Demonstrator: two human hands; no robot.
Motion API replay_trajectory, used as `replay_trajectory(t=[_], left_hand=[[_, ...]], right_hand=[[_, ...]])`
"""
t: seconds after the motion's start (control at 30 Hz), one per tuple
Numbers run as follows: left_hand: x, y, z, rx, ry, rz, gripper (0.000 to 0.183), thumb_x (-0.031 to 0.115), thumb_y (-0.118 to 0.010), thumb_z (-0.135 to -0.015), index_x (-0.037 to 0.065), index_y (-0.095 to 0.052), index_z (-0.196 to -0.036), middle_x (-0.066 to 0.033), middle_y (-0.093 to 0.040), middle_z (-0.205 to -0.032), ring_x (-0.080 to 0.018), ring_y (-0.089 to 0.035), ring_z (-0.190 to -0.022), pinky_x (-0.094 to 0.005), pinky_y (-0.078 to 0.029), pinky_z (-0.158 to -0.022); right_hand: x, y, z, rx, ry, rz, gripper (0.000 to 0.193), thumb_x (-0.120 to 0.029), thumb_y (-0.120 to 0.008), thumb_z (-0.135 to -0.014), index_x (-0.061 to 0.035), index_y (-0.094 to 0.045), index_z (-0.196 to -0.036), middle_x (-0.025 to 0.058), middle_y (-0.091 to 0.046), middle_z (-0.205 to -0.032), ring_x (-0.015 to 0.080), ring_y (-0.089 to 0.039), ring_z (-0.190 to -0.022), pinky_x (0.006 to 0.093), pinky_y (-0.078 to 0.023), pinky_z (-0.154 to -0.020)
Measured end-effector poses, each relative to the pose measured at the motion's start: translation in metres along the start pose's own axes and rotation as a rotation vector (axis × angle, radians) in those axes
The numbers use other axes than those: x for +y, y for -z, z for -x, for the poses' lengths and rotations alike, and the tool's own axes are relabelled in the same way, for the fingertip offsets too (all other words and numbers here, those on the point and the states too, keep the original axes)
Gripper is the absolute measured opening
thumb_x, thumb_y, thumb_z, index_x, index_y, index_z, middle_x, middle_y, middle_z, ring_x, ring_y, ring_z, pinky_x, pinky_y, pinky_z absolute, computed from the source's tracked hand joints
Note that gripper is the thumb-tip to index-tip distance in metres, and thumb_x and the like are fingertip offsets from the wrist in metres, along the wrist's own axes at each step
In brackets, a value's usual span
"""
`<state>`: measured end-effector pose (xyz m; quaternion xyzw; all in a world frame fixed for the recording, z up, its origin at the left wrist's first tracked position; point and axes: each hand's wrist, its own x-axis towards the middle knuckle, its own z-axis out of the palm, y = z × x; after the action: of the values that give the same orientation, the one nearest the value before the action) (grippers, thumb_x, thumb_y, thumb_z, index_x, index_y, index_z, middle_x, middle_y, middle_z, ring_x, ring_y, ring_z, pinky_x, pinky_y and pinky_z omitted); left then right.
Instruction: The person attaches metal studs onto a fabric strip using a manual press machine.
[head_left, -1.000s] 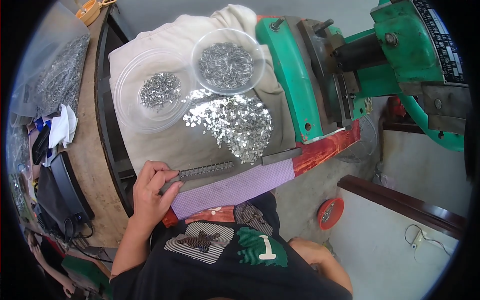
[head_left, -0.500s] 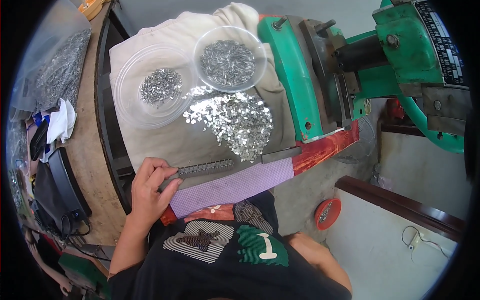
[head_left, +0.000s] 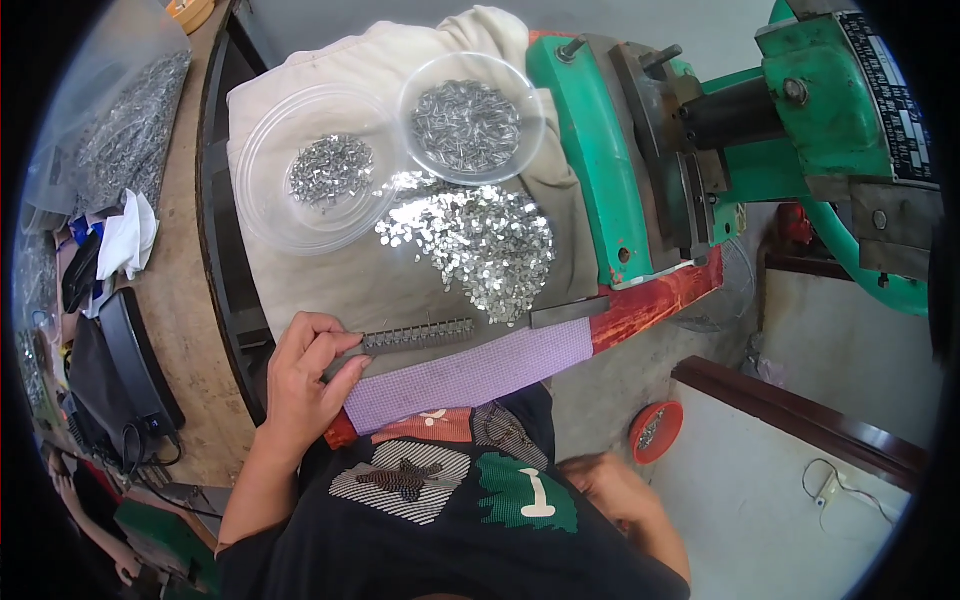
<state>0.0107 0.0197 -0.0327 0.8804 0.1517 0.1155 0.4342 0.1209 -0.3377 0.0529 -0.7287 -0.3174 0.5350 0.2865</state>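
My left hand (head_left: 305,375) pinches the left end of a dark, slotted metal bar (head_left: 418,334) between thumb and fingers. The bar lies on the cloth, with small pins or pieces along its top. Just beyond it spreads a pile of shiny flat metal pieces (head_left: 490,250). My right hand (head_left: 605,485) is low beside my lap, away from the work surface; its fingers are smeared and partly hidden. Farther back stand a clear bowl (head_left: 535,120) of thin metal pins and a wide clear dish (head_left: 262,190) of small metal bits.
A green machine press (head_left: 585,160) stands at the right. A flat metal strip (head_left: 568,312) lies by the lilac mat (head_left: 480,365). On the left, a wooden table (head_left: 190,350) carries a bag of metal parts (head_left: 135,130) and a black device (head_left: 140,360). A red bowl (head_left: 676,432) sits lower right.
My right hand has shifted slightly left and up by my lap. The whole view has moved a little; my left hand keeps its hold on the bar.
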Motion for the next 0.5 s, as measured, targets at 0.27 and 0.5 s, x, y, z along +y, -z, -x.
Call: replay_trajectory(t=[0.27, 0.5], left_hand=[[0.006, 0.007, 0.008, 0.019, 0.04, -0.019, 0.026, 0.004, -0.081, -0.072, 0.0, -0.069, -0.095, -0.012, -0.061, -0.096, -0.0277, -0.063, -0.083, -0.0345, -0.051, -0.069], [0.017, 0.008, 0.006, -0.006, 0.057, 0.026, 0.019, 0.003, -0.076, -0.078, 0.0, -0.068, -0.096, -0.0128, -0.061, -0.101, -0.0318, -0.065, -0.086, -0.0377, -0.053, -0.072]], right_hand=[[0.003, 0.041, -0.083, 1.009, 0.18, 0.397, 0.029, -0.005, -0.078, -0.077, -0.0055, -0.073, -0.106, 0.0126, -0.069, -0.107, 0.0291, -0.066, -0.097, 0.0388, -0.052, -0.085], [0.015, 0.055, -0.1, 0.92, 0.123, 0.359, 0.032, -0.005, -0.08, -0.076, -0.0043, -0.073, -0.107, 0.011, -0.063, -0.107, 0.0269, -0.061, -0.099, 0.0365, -0.049, -0.088]])
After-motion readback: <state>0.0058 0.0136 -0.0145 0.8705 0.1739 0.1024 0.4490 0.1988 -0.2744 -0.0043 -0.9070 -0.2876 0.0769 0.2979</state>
